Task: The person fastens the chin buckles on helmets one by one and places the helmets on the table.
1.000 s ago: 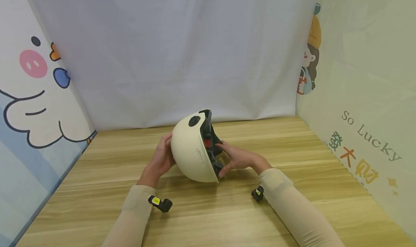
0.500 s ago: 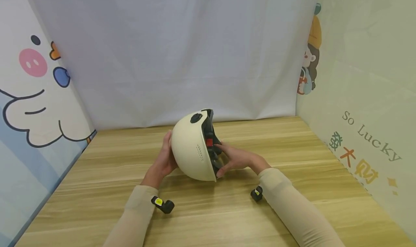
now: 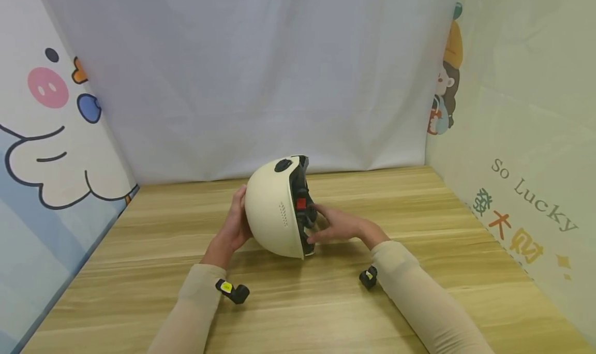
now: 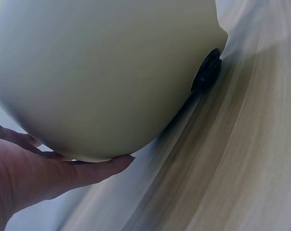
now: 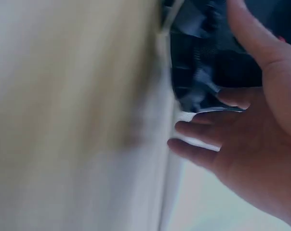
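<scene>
A cream helmet (image 3: 272, 209) lies on its side on the wooden table, its black-lined opening facing right. Inside the rim shows a red patch (image 3: 301, 203), and a round black knob (image 3: 283, 165) sits on the shell near the top. Against the crown, my left hand (image 3: 236, 224) lies with fingers extended; the left wrist view has them along the underside of the curved shell (image 4: 102, 72). My right hand (image 3: 340, 225) reaches to the opening, thumb at the lower lining. From the right wrist, its fingers (image 5: 198, 156) look spread and loose beside the dark lining (image 5: 213, 62).
A grey-white curtain (image 3: 261, 79) hangs behind the table (image 3: 298, 302). Printed panels stand at left (image 3: 28, 152) and right (image 3: 521, 111). A small black camera (image 3: 233, 292) is fixed at the left cuff, another camera (image 3: 369, 277) at the right.
The helmet has turned slightly clockwise: its knob end has shifted right and its lower rim left. The right thumb has moved a little up and left along the opening; the left hand stays at the crown.
</scene>
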`<state>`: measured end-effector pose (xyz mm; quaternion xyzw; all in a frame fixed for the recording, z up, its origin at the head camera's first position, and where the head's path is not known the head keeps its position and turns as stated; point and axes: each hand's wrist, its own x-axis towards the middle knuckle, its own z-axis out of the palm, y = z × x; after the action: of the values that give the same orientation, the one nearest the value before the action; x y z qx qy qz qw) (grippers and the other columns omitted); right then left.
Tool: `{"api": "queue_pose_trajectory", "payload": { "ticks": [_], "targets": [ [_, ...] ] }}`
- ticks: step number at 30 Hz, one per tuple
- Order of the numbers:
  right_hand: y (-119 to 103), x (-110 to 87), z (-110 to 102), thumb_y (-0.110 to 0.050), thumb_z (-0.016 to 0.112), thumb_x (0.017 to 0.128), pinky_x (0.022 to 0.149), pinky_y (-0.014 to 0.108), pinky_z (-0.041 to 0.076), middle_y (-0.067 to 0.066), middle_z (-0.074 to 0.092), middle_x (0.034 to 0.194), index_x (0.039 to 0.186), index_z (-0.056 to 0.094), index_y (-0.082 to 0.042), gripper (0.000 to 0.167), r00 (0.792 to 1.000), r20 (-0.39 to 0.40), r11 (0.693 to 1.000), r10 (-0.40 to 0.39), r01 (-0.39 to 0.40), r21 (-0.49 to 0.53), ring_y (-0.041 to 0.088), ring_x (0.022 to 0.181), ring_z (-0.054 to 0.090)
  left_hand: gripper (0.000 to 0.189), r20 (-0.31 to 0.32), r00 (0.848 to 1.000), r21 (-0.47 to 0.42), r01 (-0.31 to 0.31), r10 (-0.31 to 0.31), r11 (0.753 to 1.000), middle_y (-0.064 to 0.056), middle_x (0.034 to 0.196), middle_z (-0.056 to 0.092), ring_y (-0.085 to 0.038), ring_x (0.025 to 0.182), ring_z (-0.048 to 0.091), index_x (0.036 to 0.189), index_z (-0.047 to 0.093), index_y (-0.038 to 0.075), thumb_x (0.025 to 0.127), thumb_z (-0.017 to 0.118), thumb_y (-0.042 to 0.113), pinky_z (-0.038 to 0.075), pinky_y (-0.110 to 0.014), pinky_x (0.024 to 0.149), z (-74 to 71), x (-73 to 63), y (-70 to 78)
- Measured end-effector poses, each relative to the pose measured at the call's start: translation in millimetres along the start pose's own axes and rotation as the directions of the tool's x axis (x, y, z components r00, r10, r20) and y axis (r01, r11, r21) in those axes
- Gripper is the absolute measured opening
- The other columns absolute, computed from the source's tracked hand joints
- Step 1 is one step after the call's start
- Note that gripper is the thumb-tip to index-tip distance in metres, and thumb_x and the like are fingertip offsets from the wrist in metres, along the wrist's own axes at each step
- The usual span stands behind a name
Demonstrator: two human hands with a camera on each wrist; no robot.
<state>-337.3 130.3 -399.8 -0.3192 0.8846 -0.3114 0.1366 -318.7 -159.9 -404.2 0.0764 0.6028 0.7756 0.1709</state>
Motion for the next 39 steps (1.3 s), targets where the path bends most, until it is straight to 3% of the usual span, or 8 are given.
{"api": "queue_pose_trajectory", "payload": {
  "ticks": [4, 7, 10, 13, 19, 26, 32, 39],
  "targets": [
    [-10.4, 0.6, -22.1, -0.039, 0.066, 0.093, 0.108, 0.052, 0.039, 0.020, 0.044, 0.149, 0.148, 0.039, -0.003, 0.071, 0.986, -0.164, 1.000, 0.019, -0.023, -0.020, 0.041, 0.133, 0.047, 0.073, -0.015, 1.000, -0.007, -0.002, 0.002, 1.000, -0.013, 0.147, 0.033, -0.033, 0.126, 0.038, 0.150, 0.031, 0.033, 0.091, 0.015, 0.074, 0.040, -0.052, 0.087, 0.9, -0.1, 0.2],
    [-26.7, 2.9, -40.1, -0.033, 0.054, 0.101, 0.104, 0.051, 0.043, 0.020, 0.051, 0.142, 0.141, 0.048, 0.000, 0.053, 0.944, -0.331, 1.000, -0.001, 0.001, 0.000, 0.039, 0.127, 0.053, 0.074, -0.023, 1.000, -0.005, -0.006, 0.006, 1.000, -0.013, 0.146, 0.034, -0.033, 0.126, 0.038, 0.149, 0.032, 0.032, 0.091, 0.015, 0.075, 0.040, -0.052, 0.087, 1.2, -0.2, 0.0],
    [-45.7, 6.5, -53.1, -0.036, 0.046, 0.104, 0.105, 0.051, 0.042, 0.019, 0.051, 0.143, 0.142, 0.048, -0.002, 0.051, 0.891, -0.453, 0.999, -0.023, 0.034, 0.017, 0.036, 0.130, 0.050, 0.075, -0.018, 1.000, 0.000, -0.007, 0.007, 1.000, -0.013, 0.147, 0.034, -0.033, 0.126, 0.038, 0.149, 0.032, 0.032, 0.091, 0.016, 0.075, 0.039, -0.052, 0.087, 1.3, -0.6, -0.1],
    [-63.3, 14.0, -61.4, -0.044, 0.043, 0.103, 0.112, 0.049, 0.034, 0.016, 0.042, 0.151, 0.148, 0.041, -0.006, 0.059, 0.869, -0.491, 0.998, -0.066, 0.064, -0.020, 0.032, 0.141, 0.039, 0.074, -0.016, 1.000, -0.004, -0.007, 0.006, 1.000, -0.012, 0.147, 0.034, -0.033, 0.126, 0.038, 0.149, 0.033, 0.032, 0.091, 0.017, 0.075, 0.039, -0.052, 0.088, 1.0, -0.9, 0.1],
    [-87.5, 32.8, -69.6, -0.060, 0.044, 0.096, 0.118, 0.054, 0.020, 0.011, 0.022, 0.162, 0.156, 0.029, -0.018, 0.074, 0.920, -0.364, 0.987, -0.145, 0.109, -0.118, 0.029, 0.150, 0.018, 0.072, -0.008, 1.000, -0.003, -0.007, 0.006, 1.000, -0.012, 0.145, 0.036, -0.033, 0.125, 0.040, 0.148, 0.034, 0.030, 0.093, 0.015, 0.072, 0.040, -0.052, 0.088, 1.0, -1.7, 0.6],
    [-97.4, 44.8, -72.9, -0.062, 0.046, 0.094, 0.117, 0.053, 0.022, 0.008, 0.026, 0.161, 0.154, 0.032, -0.020, 0.075, 0.968, -0.193, 0.981, -0.159, 0.134, -0.139, 0.028, 0.150, 0.021, 0.071, 0.013, 1.000, -0.009, -0.009, 0.009, 1.000, -0.011, 0.145, 0.035, -0.032, 0.125, 0.040, 0.148, 0.032, 0.031, 0.093, 0.015, 0.073, 0.040, -0.052, 0.089, 2.3, -2.5, 1.1],
    [-93.6, 39.1, -75.6, -0.054, 0.052, 0.095, 0.114, 0.047, 0.032, 0.004, 0.041, 0.154, 0.149, 0.042, -0.022, 0.064, 0.975, -0.186, 0.989, -0.124, 0.107, -0.097, 0.024, 0.144, 0.033, 0.071, -0.001, 1.000, 0.012, -0.022, 0.022, 1.000, -0.011, 0.150, 0.030, -0.032, 0.129, 0.034, 0.153, 0.026, 0.033, 0.093, 0.019, 0.071, 0.038, -0.050, 0.089, 3.3, -1.9, 0.9],
    [-84.7, 34.0, -78.6, -0.051, 0.053, 0.096, 0.108, 0.046, 0.039, 0.005, 0.049, 0.146, 0.143, 0.050, -0.019, 0.058, 0.966, -0.218, 0.989, -0.137, 0.120, -0.090, 0.025, 0.138, 0.042, 0.073, -0.009, 0.999, 0.079, -0.043, 0.044, 0.996, -0.015, 0.152, 0.027, -0.034, 0.131, 0.032, 0.155, 0.024, 0.022, 0.094, 0.025, 0.063, 0.037, -0.050, 0.096, 6.0, -2.2, 0.3]
  ]
}}
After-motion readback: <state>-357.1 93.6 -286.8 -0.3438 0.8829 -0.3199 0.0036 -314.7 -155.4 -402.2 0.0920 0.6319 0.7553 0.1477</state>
